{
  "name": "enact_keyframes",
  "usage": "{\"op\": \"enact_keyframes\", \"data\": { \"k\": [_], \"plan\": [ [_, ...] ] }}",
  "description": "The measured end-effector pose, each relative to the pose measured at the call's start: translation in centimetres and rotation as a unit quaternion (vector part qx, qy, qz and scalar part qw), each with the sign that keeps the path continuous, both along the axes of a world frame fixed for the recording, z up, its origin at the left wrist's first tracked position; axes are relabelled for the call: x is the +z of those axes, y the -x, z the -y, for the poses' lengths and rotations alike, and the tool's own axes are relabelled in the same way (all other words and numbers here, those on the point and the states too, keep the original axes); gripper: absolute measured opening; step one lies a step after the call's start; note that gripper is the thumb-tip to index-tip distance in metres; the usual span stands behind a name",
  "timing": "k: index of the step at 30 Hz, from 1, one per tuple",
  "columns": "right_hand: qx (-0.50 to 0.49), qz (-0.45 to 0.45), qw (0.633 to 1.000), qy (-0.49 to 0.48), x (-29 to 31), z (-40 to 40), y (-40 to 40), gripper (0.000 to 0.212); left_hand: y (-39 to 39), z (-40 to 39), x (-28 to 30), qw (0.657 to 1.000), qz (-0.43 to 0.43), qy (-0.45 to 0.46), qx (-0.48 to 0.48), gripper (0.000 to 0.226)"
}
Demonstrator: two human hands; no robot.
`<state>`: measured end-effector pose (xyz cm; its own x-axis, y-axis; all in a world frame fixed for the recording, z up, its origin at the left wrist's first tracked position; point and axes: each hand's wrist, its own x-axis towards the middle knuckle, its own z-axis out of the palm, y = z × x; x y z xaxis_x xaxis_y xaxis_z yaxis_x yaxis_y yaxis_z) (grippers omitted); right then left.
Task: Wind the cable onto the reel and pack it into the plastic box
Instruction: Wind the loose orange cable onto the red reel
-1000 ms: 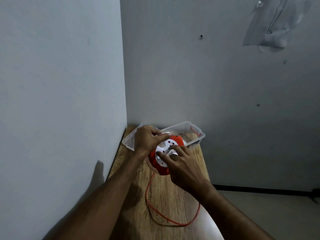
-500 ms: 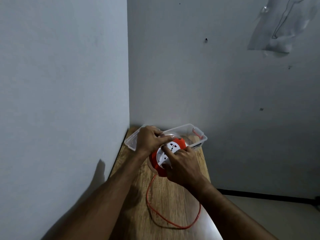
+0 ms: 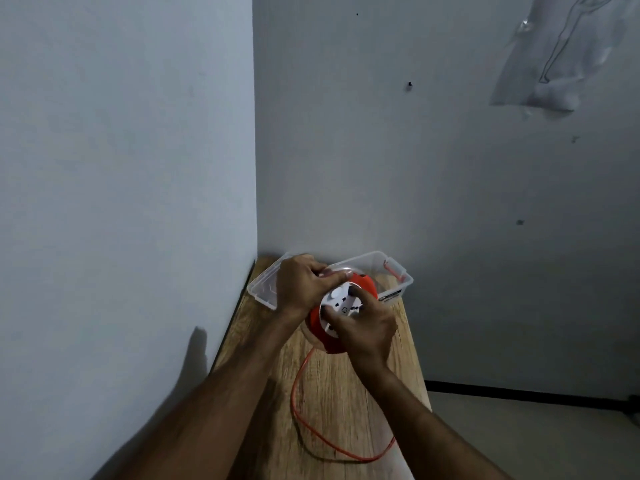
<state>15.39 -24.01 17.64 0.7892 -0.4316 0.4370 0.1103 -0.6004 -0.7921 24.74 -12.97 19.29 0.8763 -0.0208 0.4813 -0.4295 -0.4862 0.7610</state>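
An orange cable reel [image 3: 323,336] with a white socket face stands tilted on the wooden table [image 3: 332,403], just in front of the clear plastic box [image 3: 398,275]. My left hand [image 3: 301,284] grips the reel's top edge. My right hand [image 3: 363,323] covers the white face, fingers curled on it. A loose orange cable [image 3: 301,420] runs from under the reel toward me and loops right across the table; its end is hidden behind my right forearm.
The narrow table sits in a corner, with a wall [image 3: 121,202] close on the left and another behind the box. The table's right edge drops to the floor [image 3: 536,438]. A plastic bag [image 3: 550,64] hangs on the back wall.
My right hand has shifted around the white face, from the lower left side toward the right. The cable loop on the table looks slightly shorter. The view has drifted a little.
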Motion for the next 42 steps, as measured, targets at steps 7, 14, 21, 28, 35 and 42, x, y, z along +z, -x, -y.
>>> {"op": "enact_keyframes", "data": {
  "k": [7,14,21,28,35,42],
  "plan": [
    [-0.107,-0.175,0.883,-0.422,0.4,-2.6,-0.8,0.067,0.9,0.3,-0.1,0.999,0.023,-0.033,0.007,0.074],
    [-0.079,-0.179,0.685,-0.702,1.6,-4.0,-2.6,0.096,0.8,-0.1,-0.6,0.998,0.050,-0.036,0.017,0.061],
    [-0.007,-0.198,0.676,-0.710,2.0,-3.6,-2.3,0.070,0.7,-1.7,-0.5,0.999,0.038,0.003,0.031,0.054],
    [-0.054,-0.124,0.844,-0.519,1.1,-4.2,-0.7,0.020,1.5,-2.5,0.3,0.998,0.002,0.024,0.066,0.036],
    [0.163,0.079,0.929,0.321,0.7,-1.3,-1.2,0.043,0.0,-4.5,1.4,0.996,-0.033,0.010,0.085,0.045],
    [0.248,0.065,0.769,0.585,1.2,1.6,-3.4,0.070,-1.3,-5.2,1.7,0.998,-0.026,-0.026,0.041,0.053]
  ]
}}
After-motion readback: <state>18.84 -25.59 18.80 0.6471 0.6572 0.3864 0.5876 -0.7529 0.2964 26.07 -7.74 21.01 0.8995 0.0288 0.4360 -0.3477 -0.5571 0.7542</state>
